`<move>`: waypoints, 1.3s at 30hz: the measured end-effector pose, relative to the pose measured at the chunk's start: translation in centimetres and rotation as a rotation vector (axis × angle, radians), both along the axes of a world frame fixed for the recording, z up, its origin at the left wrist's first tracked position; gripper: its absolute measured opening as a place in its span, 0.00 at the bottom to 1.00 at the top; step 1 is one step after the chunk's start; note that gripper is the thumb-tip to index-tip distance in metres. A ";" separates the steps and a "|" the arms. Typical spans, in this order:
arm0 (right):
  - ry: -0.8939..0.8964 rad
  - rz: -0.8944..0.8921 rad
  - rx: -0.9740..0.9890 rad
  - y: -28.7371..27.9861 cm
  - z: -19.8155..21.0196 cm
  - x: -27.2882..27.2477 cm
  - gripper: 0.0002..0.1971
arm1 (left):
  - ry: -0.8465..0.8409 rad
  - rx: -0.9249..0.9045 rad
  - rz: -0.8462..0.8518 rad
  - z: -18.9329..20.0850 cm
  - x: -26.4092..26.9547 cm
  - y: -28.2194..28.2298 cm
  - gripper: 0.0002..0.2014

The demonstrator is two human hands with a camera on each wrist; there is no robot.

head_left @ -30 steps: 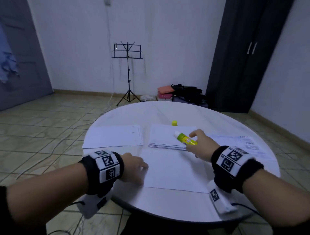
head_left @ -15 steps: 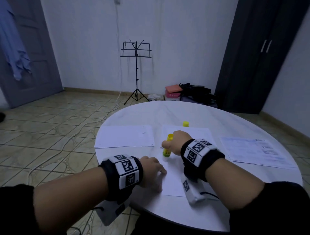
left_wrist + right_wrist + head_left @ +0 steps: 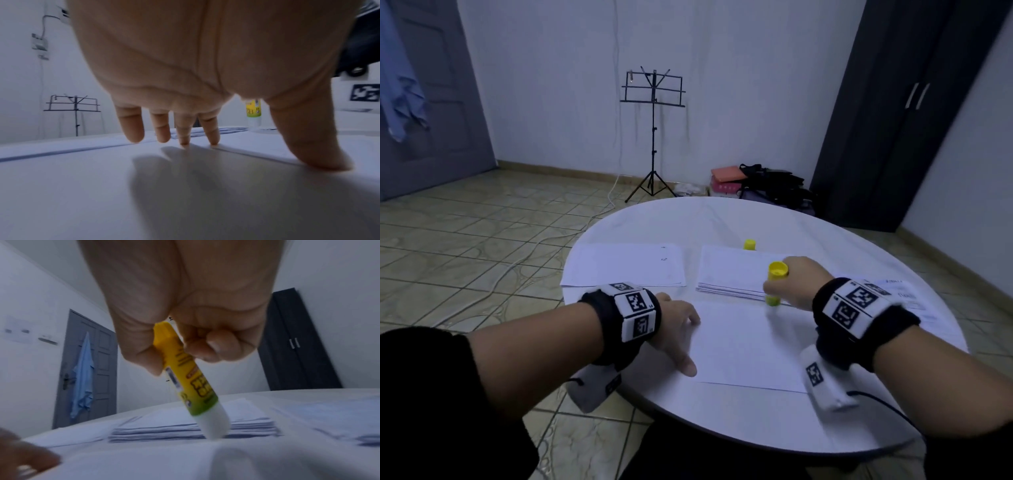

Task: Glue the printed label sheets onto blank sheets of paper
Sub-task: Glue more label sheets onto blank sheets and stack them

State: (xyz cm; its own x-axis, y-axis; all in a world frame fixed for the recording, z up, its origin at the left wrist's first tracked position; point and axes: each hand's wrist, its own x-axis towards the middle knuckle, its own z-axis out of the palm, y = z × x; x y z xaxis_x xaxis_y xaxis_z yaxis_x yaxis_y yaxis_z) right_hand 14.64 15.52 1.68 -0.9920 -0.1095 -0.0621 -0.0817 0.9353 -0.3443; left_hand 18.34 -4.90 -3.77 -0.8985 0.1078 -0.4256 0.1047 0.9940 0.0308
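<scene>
My right hand [image 3: 796,282] has its fingers [image 3: 213,345] curled tight round a yellow glue stick [image 3: 186,378], held nearly upright with its white tip pressed down on the far edge of the blank sheet [image 3: 743,342] lying in front of me. My left hand [image 3: 676,329] lies spread on that sheet's left edge, fingers [image 3: 131,125] straight and apart, fingertips and thumb touching down where paper meets tabletop [image 3: 722,219], gripping nothing. Just beyond the glue tip sits a neat stack of paper [image 3: 732,274], its layered edges plain in the right wrist view. The glue stick's yellow cap [image 3: 750,244] stands at the stack's far edge. To the left of the stack lies another white sheet [image 3: 625,265] with a few small marks near its far right corner. To my right, partly hidden behind my wrist, lie the printed sheets [image 3: 904,291], well apart from the sheet I am gluing. Past the round tabletop a music stand [image 3: 653,137] stands by the wall, bags [image 3: 770,181] lie on the floor, a dark wardrobe [image 3: 914,102] fills the right corner, and a blue garment [image 3: 82,379] hangs on the door.
</scene>
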 end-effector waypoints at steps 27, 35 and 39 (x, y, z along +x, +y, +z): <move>-0.138 0.134 0.034 5.9 0.0 5.9 0.09 | -0.003 -0.207 -0.160 1.1 -0.4 2.1 0.54; -0.063 -0.121 -0.095 6.5 -0.8 1.3 0.13 | -0.019 -0.198 -0.126 1.6 -0.3 2.6 0.49; -0.082 -0.098 -0.031 7.3 -0.9 2.4 0.10 | -0.026 -0.218 -0.128 1.5 -0.4 2.6 0.50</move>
State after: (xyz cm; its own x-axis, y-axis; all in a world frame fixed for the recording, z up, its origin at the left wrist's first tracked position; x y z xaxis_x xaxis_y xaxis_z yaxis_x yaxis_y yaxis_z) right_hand 17.01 22.87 0.82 -0.9899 -0.0156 -0.1410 0.0388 0.9262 -0.3751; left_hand 17.98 -2.26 -2.24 -0.8718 0.1236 -0.4740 0.2325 0.9561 -0.1784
